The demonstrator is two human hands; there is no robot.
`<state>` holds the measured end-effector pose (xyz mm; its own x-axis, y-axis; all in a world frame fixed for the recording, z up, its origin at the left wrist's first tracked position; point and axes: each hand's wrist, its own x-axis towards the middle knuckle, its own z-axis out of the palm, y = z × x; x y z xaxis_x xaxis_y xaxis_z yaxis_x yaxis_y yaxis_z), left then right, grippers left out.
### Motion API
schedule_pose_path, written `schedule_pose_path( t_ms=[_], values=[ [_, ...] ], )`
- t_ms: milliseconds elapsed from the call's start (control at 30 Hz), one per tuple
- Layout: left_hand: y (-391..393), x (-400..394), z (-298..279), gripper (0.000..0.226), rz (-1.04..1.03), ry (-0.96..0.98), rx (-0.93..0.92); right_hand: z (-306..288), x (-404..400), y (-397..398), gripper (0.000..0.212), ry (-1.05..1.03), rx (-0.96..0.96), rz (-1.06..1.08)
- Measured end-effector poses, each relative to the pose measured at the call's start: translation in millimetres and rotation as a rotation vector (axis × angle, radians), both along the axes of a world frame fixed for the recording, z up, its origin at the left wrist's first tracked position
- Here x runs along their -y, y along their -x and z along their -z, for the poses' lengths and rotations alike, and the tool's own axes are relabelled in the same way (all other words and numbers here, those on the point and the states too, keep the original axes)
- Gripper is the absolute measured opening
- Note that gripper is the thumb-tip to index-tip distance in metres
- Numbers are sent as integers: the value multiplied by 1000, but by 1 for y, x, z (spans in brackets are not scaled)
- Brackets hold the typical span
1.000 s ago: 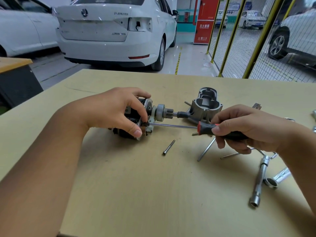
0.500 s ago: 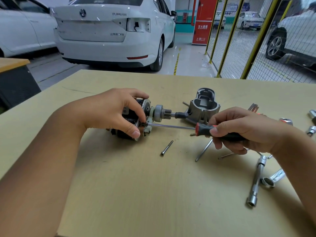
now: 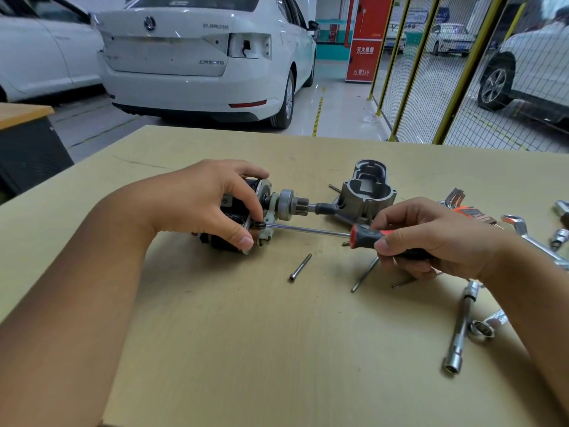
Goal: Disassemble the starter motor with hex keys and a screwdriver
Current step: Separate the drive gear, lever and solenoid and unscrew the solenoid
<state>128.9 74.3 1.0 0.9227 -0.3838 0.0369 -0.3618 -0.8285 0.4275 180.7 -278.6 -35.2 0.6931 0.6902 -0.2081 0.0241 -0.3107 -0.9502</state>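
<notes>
The starter motor [image 3: 278,206] lies on its side on the wooden table [image 3: 277,349], its pinion shaft pointing right. My left hand [image 3: 212,200] grips the dark motor body from above, fingers and thumb curled round it. My right hand [image 3: 431,238] holds the red-and-black handle of a screwdriver [image 3: 363,234]. Its shaft runs left and its tip sits at the motor's front plate, just under my left fingers. The grey aluminium nose housing [image 3: 366,192] stands detached behind the screwdriver.
A long loose bolt [image 3: 300,267] lies in front of the motor. Two thin hex keys [image 3: 365,274] lie under my right hand. A socket wrench [image 3: 460,329], a hex key set [image 3: 455,198] and spanners [image 3: 523,231] lie at the right. Parked cars stand beyond the table.
Both hands stay in place on the motor and the screwdriver; only the view has shifted slightly.
</notes>
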Motion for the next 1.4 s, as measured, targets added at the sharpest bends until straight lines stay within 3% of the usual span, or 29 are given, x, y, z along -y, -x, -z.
schedule_pose_path(
  t_ms=[300, 500, 700, 1033, 1400],
  values=[
    [1, 2, -1, 34, 4, -10, 9, -9, -1, 5, 12, 41, 202, -19],
    [3, 4, -2, 33, -7, 1, 3, -9, -4, 6, 36, 76, 304, 65],
    [3, 4, -2, 32, -5, -6, 8, -11, -9, 9, 33, 83, 375, 94],
    [1, 2, 0, 37, 7, -2, 19, -17, -6, 11, 15, 93, 95, 37],
    [1, 2, -1, 33, -8, -5, 3, -16, -7, 12, 11, 81, 22, 70]
  ],
)
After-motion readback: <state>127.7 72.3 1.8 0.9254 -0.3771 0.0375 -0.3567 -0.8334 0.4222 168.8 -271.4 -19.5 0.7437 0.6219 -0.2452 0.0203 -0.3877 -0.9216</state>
